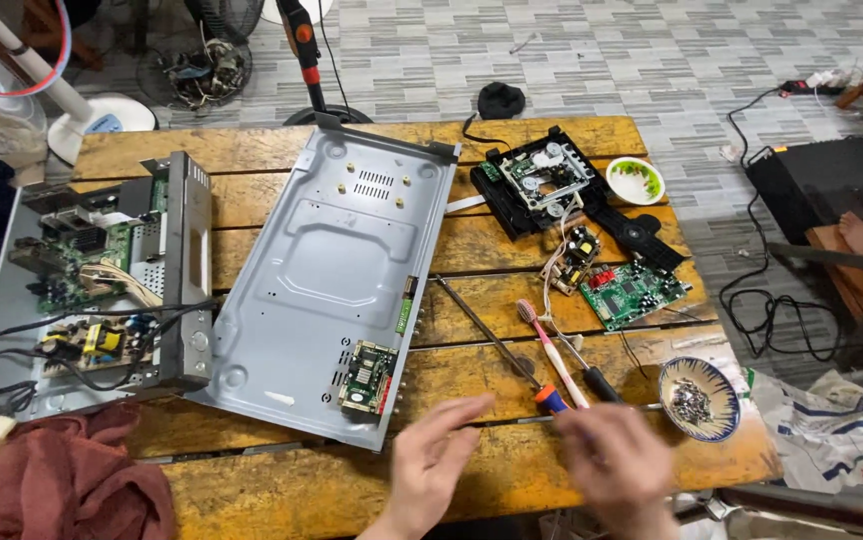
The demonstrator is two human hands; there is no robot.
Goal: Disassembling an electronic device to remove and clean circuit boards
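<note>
Two bare hands hover low over the near edge of the wooden table, both smeared by motion. The right hand sits just beside the orange-and-blue handle of a long screwdriver, whose shaft runs up and left toward the metal chassis; whether its fingers are closing on that handle I cannot tell, the blur hides it. The left hand is spread open with fingers loose, holding nothing, just below the small green circuit board still fixed at the near corner of the grey chassis tray. A pink toothbrush and a second, dark-handled driver lie touching or nearly touching the first screwdriver, so a careful grip would single out the one handle without dragging its neighbours. Just to the right stands a blue-patterned bowl of screws, near enough that a careless elbow could tip it. Farther back lie a loose green board trailing wires, the black disc drive mechanism, and a small painted dish. At the left another opened unit shows its boards and cables, with a dark red cloth bunched at the near corner.
</note>
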